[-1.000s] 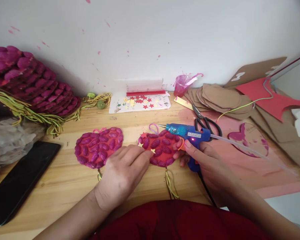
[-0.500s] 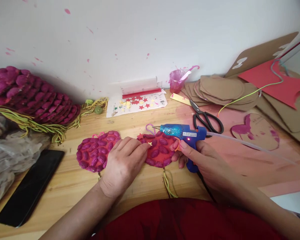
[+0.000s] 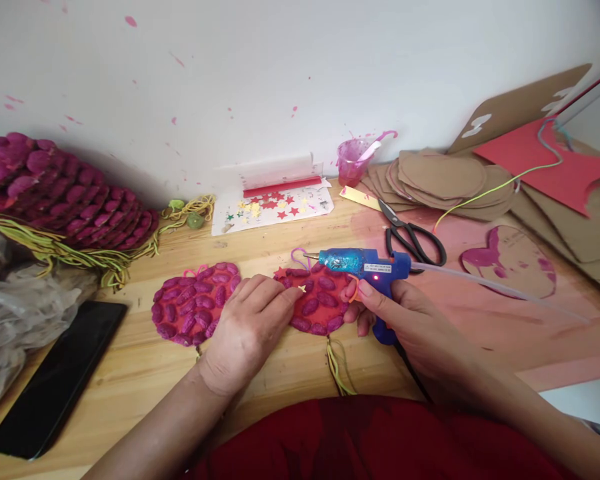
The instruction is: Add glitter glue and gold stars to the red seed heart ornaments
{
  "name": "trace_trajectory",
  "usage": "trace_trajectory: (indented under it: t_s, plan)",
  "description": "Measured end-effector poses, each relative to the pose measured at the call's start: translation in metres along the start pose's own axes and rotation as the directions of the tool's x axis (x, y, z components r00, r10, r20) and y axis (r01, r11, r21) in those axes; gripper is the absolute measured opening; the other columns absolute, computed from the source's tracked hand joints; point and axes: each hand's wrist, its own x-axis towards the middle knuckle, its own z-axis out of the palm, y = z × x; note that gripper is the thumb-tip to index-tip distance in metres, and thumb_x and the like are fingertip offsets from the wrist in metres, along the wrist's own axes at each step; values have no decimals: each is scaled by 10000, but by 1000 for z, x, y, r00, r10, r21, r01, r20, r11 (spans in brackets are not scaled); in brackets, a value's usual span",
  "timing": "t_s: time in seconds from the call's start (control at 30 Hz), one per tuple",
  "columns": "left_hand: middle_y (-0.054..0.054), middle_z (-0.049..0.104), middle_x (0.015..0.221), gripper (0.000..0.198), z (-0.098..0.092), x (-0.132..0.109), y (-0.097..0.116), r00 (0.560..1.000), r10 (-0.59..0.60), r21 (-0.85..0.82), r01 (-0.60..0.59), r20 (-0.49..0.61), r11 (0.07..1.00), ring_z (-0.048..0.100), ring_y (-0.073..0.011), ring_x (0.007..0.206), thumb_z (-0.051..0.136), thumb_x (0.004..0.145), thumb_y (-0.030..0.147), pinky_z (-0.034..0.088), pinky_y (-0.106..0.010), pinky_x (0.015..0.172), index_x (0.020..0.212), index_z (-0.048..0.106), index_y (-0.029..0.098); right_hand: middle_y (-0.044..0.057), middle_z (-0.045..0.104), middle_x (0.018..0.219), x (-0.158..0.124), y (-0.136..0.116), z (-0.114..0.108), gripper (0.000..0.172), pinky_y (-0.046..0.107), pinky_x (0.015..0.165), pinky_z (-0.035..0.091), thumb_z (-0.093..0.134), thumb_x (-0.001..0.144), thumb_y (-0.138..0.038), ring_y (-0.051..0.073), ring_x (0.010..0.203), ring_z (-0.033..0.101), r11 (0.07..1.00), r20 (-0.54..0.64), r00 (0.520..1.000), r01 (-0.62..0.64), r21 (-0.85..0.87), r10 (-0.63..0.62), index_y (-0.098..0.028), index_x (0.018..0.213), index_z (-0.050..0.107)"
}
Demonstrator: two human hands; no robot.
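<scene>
My left hand point(image 3: 247, 327) is closed, its fingertips pinching a small yellow star point(image 3: 302, 289) over a red piece point(image 3: 331, 312) studded with purple shells or seeds. Part of that piece lies hidden behind this hand. A red star point(image 3: 280, 273) shows at its upper left edge, and a purple loop sticks up from its top. In my right hand point(image 3: 415, 317) is a blue hot glue gun point(image 3: 350, 260), its red light on and its nozzle pointing left above the piece. A clear glue stick point(image 3: 490, 283) trails from its back. Left of my left hand lies a second studded piece point(image 3: 190, 303).
Loose stars point(image 3: 270, 203) lie on white paper point(image 3: 223, 223) by the wall. Scissors point(image 3: 415, 237), a stained cup point(image 3: 353, 160) and cardboard cutouts point(image 3: 435, 175) are on the right. A black phone point(image 3: 57, 380), plastic bags point(image 3: 25, 327) and stacked purple pieces point(image 3: 65, 193) occupy the left.
The whole view has shifted very slightly. Both hands stay almost still, with the yellow star and the glue gun in the same grips.
</scene>
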Motion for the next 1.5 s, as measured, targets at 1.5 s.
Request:
trace_trajectory:
  t_s: [1.5]
  plan:
    - [-67,648,976,348,-7,-1,7,996,-22,67,16,88,998,569,-227,955,604,908,103,367,-412,837,1234,679,200,38,703,753,0,0,4,448,327,673,443,661,848,-637,169,668,600,999,-71,996,-46,17,47,-189,827,673]
